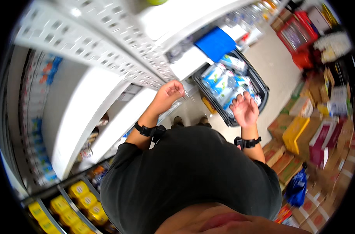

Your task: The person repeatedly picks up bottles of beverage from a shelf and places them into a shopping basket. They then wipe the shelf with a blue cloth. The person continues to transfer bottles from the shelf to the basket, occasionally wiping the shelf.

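Observation:
My left hand (pixel 171 95) is raised beside the perforated white shelf panel (pixel 130 58), its fingers curled; whether something thin and clear lies at the fingertips, I cannot tell. Over the near right edge of a dark plastic crate (pixel 260 84) is my right hand (pixel 244 109), palm up, fingers half bent and apart, holding nothing. Inside the crate lie several blue and white packages (pixel 224 83), partly covered by that hand. A flat blue sheet or panel (pixel 216 44) rests at the crate's far end, against the shelf.
White shelves (pixel 86 117) with goods curve along the left. Yellow packs (pixel 86 200) stand in racks at lower left. Cardboard boxes (pixel 294 131), a blue bag (pixel 296 187) and a red container (pixel 297 32) line the right side. Beneath the crate's left side is something yellow (pixel 209 105).

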`<action>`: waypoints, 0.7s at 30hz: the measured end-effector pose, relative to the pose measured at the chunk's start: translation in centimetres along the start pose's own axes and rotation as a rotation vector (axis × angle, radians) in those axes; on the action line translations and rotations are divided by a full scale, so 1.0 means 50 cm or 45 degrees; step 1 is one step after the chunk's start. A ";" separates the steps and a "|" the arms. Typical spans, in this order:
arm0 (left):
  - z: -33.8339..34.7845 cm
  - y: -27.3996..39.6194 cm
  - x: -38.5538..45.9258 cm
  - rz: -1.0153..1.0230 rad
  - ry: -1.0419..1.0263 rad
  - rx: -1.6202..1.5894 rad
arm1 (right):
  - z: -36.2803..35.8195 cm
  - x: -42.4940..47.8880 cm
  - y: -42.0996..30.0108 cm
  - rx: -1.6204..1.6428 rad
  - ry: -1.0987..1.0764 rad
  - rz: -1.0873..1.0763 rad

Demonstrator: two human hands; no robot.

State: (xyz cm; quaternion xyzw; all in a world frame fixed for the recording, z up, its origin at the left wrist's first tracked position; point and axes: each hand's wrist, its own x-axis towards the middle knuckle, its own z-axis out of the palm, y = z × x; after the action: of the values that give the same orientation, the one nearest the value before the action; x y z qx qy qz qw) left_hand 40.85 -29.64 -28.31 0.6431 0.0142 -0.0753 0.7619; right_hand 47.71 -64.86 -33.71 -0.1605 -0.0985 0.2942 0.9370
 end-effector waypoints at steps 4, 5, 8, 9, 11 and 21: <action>-0.033 0.014 -0.159 0.082 0.216 0.008 | 0.083 0.069 0.077 -0.053 -0.207 0.262; -0.046 0.018 -0.207 0.093 0.284 0.025 | 0.108 0.086 0.097 -0.108 -0.268 0.333; -0.080 0.040 -0.372 0.123 0.515 0.074 | 0.203 0.127 0.164 -0.205 -0.530 0.467; -0.091 0.039 -0.428 0.154 0.618 0.066 | 0.230 0.138 0.191 -0.196 -0.598 0.509; -0.118 0.023 -0.538 0.225 0.808 0.061 | 0.311 0.144 0.255 -0.203 -0.693 0.567; -0.212 -0.088 -1.003 0.399 1.365 0.083 | 0.530 0.083 0.684 -0.150 -0.840 0.844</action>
State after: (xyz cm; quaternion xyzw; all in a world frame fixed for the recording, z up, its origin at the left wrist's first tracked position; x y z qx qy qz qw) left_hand -8.48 -15.10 -28.51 0.6092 0.3015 0.3758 0.6299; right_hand 25.92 -29.50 -20.99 -0.1340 -0.3509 0.6067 0.7006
